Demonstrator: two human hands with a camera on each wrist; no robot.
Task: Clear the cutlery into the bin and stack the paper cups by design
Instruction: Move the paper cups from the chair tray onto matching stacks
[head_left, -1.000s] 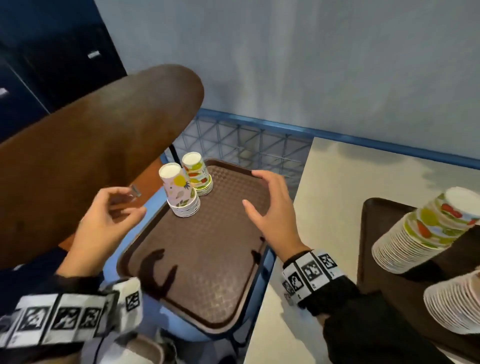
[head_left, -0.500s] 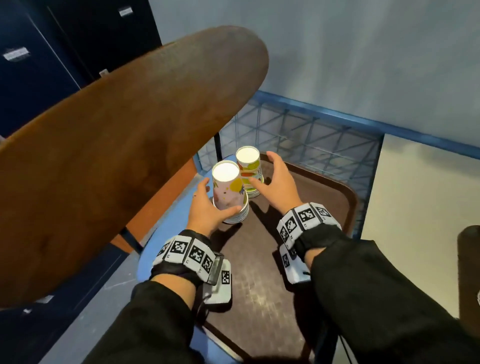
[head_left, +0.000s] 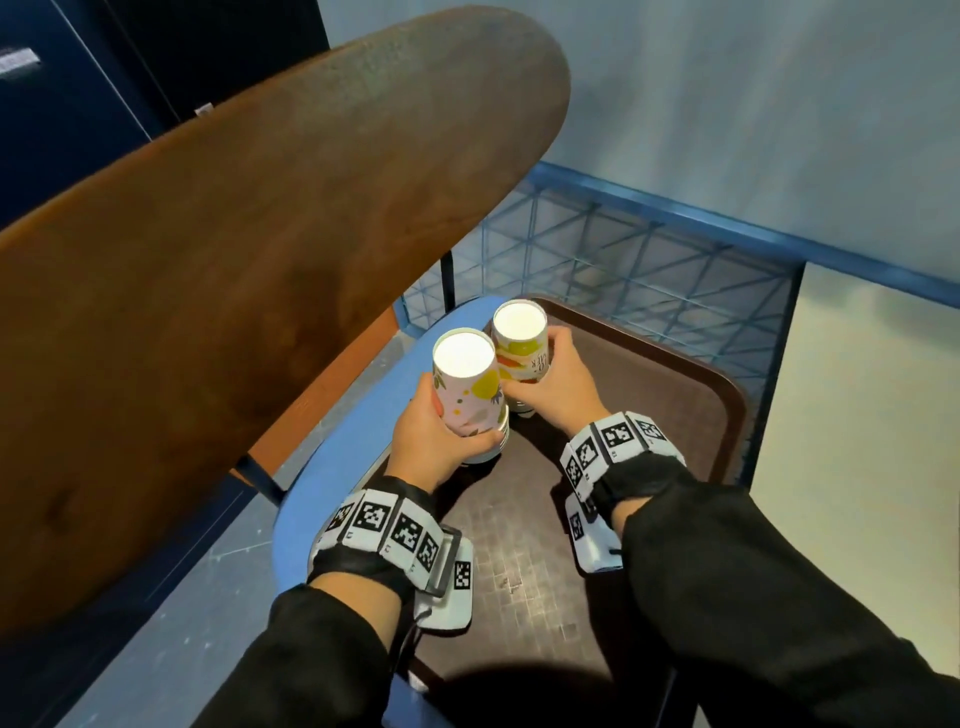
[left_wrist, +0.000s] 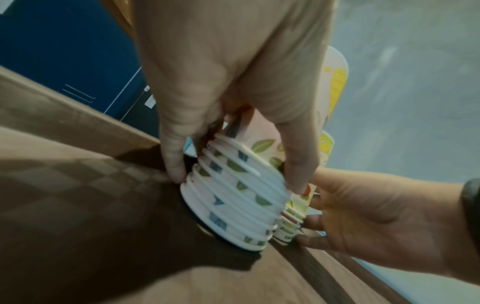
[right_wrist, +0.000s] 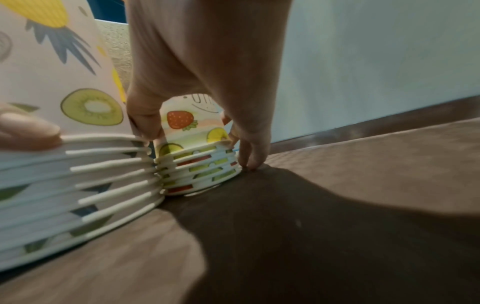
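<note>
Both stacks stand upside down at the far-left corner of the brown tray (head_left: 675, 415). The left hand (head_left: 431, 441) wraps the pink stack (head_left: 467, 400), the right hand (head_left: 556, 389) the strawberry stack (head_left: 519, 353), fingers (right_wrist: 249, 152) curled low. I'd lift straight up, squeezing the rims together.

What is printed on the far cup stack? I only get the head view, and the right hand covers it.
Observer: Right wrist view: the far cup stack shows a strawberry and sliced fruit; the right hand grips it.
Operator: Does it sit on the tray?
Observer: Yes, its bottom rim rests on the tray.
Operator: And the near one?
Observer: Left wrist view: the left hand grips the near cup stack above many nested rims.
</note>
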